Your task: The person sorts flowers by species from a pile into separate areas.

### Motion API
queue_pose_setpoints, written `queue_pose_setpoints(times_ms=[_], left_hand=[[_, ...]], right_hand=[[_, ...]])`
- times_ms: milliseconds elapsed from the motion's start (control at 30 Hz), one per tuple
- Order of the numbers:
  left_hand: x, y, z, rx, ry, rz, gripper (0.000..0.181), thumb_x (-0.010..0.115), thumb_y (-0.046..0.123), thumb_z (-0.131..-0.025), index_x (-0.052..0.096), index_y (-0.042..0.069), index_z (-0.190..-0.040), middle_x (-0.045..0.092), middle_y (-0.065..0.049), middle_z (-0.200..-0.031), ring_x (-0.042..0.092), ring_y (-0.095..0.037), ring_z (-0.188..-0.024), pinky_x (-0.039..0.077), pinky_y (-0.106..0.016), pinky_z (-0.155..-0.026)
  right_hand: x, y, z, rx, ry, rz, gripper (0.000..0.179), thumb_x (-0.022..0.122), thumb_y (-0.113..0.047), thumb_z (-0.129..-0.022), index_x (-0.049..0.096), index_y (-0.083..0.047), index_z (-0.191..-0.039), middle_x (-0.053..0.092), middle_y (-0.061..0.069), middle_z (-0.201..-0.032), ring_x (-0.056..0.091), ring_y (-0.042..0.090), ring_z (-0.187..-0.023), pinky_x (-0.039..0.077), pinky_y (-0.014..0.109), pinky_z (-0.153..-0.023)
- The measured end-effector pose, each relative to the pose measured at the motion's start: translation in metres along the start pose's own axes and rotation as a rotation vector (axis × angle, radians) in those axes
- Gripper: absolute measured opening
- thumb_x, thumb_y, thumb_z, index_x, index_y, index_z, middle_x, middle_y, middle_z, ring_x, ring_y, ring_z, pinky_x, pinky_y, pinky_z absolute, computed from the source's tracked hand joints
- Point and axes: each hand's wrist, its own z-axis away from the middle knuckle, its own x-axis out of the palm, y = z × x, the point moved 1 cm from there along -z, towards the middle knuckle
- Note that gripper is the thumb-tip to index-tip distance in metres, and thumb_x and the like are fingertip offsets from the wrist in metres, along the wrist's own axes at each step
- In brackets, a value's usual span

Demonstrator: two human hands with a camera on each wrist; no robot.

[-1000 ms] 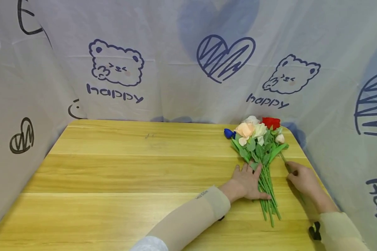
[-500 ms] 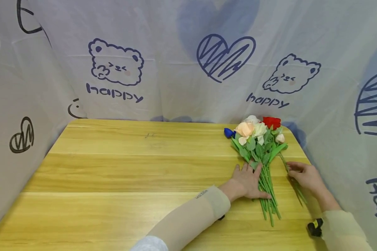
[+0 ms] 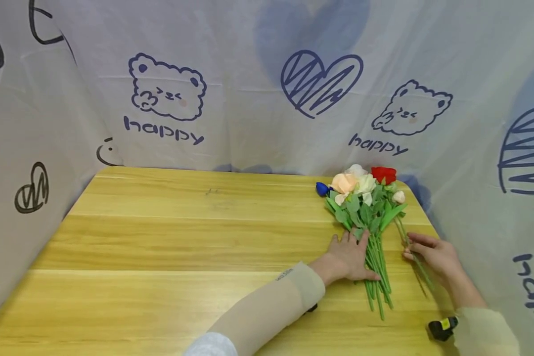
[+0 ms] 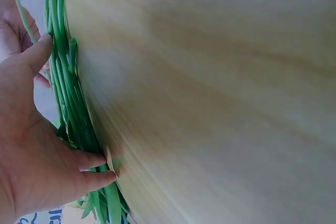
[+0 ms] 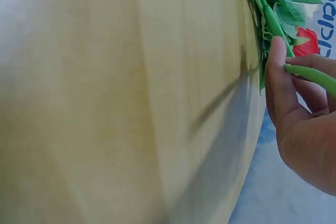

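A bunch of artificial flowers lies at the table's back right, its green stems point(image 3: 376, 269) toward me. Its heads include a peach bloom point(image 3: 344, 183), a red bloom point(image 3: 383, 175) and a blue bud point(image 3: 322, 189). With fingers spread, my left hand point(image 3: 348, 257) rests on the bunch where leaves meet stems; in the left wrist view its thumb and fingers touch the stems point(image 4: 65, 77). To the right, my right hand point(image 3: 438, 254) pinches a single green flower stem point(image 5: 312, 76) between thumb and fingers. That stem's upper end runs into the leaves of the bunch.
The wooden table point(image 3: 160, 247) extends to the left of the flowers. Printed cloth point(image 3: 240, 99) hangs behind and at both sides, close to the right hand. A black wrist device point(image 3: 442, 328) sits at the right sleeve.
My right hand has opened out a little around the single stem, whose lower end now shows raised off the table. The left hand stays on the bunch. The head view has shifted slightly.
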Motion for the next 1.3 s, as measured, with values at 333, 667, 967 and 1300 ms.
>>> queue_pose_setpoints(times_ms=[333,667,967,1300], left_hand=[[0.002,-0.002,0.002,0.006,0.005,0.005,0.115,0.053,0.087,-0.084,0.004,0.028,-0.169,0.02,-0.002,-0.172,0.024,-0.018,-0.157,0.03,-0.038,-0.125],[0.001,-0.002,0.0,0.013,0.018,-0.011,0.116,0.053,0.088,-0.083,0.004,0.028,-0.169,0.019,-0.003,-0.172,0.025,-0.018,-0.156,0.03,-0.039,-0.125],[0.004,0.001,-0.005,0.1,-0.003,-0.173,0.081,0.039,0.088,-0.089,0.005,0.063,-0.158,0.002,-0.003,-0.174,0.022,-0.027,-0.156,0.028,-0.041,-0.126],[0.004,-0.001,-0.005,0.106,-0.024,-0.203,0.075,0.033,0.089,-0.09,0.015,0.062,-0.158,0.005,0.0,-0.174,0.019,-0.024,-0.156,0.03,-0.046,-0.124]], right_hand=[[0.002,-0.002,0.012,0.037,0.105,-0.285,0.053,0.055,0.003,-0.103,0.038,0.016,-0.152,0.072,-0.007,-0.088,0.073,0.009,-0.078,0.064,0.026,-0.075],[0.0,-0.014,0.017,-0.075,0.261,-0.144,0.048,0.052,0.009,-0.099,0.045,0.017,-0.146,0.069,-0.021,-0.101,0.07,0.0,-0.072,0.062,0.021,-0.069],[0.012,-0.014,0.017,-0.096,0.187,0.062,0.042,0.051,0.004,-0.105,0.049,0.015,-0.145,0.07,0.028,-0.117,0.07,0.001,-0.077,0.064,0.025,-0.075],[0.01,-0.016,0.012,0.039,0.295,-0.379,0.053,0.052,0.006,-0.103,0.039,0.009,-0.154,0.065,-0.019,-0.092,0.071,0.005,-0.072,0.064,0.025,-0.069]])
